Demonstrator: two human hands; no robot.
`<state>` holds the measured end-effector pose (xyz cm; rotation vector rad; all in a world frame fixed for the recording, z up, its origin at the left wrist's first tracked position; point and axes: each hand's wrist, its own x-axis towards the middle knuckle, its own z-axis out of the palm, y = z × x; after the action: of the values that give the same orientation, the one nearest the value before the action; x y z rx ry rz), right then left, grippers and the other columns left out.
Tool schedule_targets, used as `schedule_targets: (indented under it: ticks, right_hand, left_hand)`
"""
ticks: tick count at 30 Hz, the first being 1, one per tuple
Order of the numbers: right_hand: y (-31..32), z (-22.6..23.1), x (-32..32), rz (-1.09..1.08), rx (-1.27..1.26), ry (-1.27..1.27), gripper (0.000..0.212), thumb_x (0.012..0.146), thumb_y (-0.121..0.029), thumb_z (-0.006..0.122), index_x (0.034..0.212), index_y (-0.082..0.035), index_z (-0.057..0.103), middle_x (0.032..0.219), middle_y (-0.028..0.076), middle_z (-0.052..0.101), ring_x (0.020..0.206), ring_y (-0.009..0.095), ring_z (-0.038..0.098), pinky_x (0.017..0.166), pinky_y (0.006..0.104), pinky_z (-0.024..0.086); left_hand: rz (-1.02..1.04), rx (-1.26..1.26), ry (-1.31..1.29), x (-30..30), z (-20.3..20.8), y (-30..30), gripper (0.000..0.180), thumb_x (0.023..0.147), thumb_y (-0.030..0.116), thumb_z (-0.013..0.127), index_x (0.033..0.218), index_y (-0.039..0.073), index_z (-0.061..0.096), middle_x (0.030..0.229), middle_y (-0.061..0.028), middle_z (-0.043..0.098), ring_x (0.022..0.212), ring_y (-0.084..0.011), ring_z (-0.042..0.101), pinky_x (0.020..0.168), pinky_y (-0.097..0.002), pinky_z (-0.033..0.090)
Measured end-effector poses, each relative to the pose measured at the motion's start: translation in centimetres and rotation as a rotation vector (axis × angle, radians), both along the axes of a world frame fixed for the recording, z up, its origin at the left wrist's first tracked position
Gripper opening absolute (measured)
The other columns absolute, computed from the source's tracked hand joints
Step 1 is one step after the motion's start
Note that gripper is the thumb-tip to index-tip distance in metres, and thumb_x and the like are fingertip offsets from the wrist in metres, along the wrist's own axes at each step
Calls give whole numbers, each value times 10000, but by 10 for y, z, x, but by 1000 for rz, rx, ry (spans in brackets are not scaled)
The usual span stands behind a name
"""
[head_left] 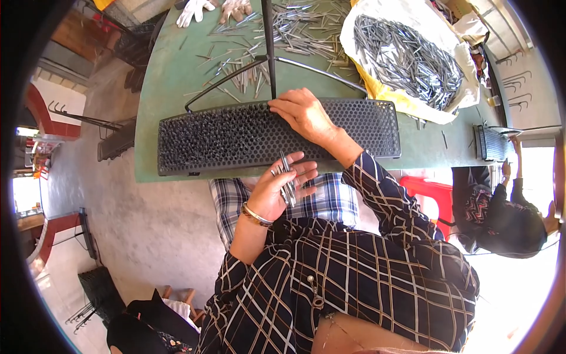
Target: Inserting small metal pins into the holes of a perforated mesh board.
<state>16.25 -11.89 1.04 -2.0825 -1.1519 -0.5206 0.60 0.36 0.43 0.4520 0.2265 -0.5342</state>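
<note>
A long black perforated rack [339,133] lies across the table edge in front of me, with round holes over its whole top. Its left half bristles with dark, thin pieces standing in the holes; the right half shows bare holes. My left hand [271,192] is turned palm up just below the rack, its thumb pressing several thin metal rods [287,186] against the fingers. Above the middle of the rack, my right hand [306,118] is closed with its fingertips together at the far edge. Whatever those fingertips may hold is hidden.
Loose rods [300,29] are scattered over the green table [171,76]. A yellow-and-white sack [407,53] heaped with rods lies at right. A black metal post [269,47] rises behind the rack. White gloves [194,12] lie far left. Another person [507,218] works at right near a red stool [433,194].
</note>
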Motion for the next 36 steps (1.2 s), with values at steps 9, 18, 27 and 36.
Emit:
schedule_targets:
  ticks: [9,18,27,36]
  right_hand:
    - [3,-1,1,-4,-28,-49,162,793,-122,684,943,-61,682,851,70,636,760,263,605,686,365,458]
    - [3,-1,-1,-61,-19,12,165,794,-127,684,943,-55,684,862,68,627,738,269,590,704,366,461]
    - [-9,13,-8,-85,73,175,182,833,-134,667,985,-35,680,944,111,618,813,293,613,724,354,490]
    - [-31,29,-41,277,-67,1044,251,821,-217,724,895,22,697,821,90,665,748,143,619,662,271,486]
  left_hand:
    - [13,79,-68,1,4,2,395,938,56,486,1314,-1,377,1303,-216,497,1178,-307,535,941,-484,489]
    - [-2,98,-63,2,9,0,380,942,60,493,1296,-25,383,1315,-232,483,1169,-305,544,927,-447,508]
    - [14,92,-94,1,9,1,381,948,62,485,1303,-23,376,1317,-233,482,1171,-299,545,923,-426,514]
    - [4,202,-149,7,9,-1,344,954,77,481,1274,-38,430,1273,-193,529,1160,-294,553,921,-418,516]
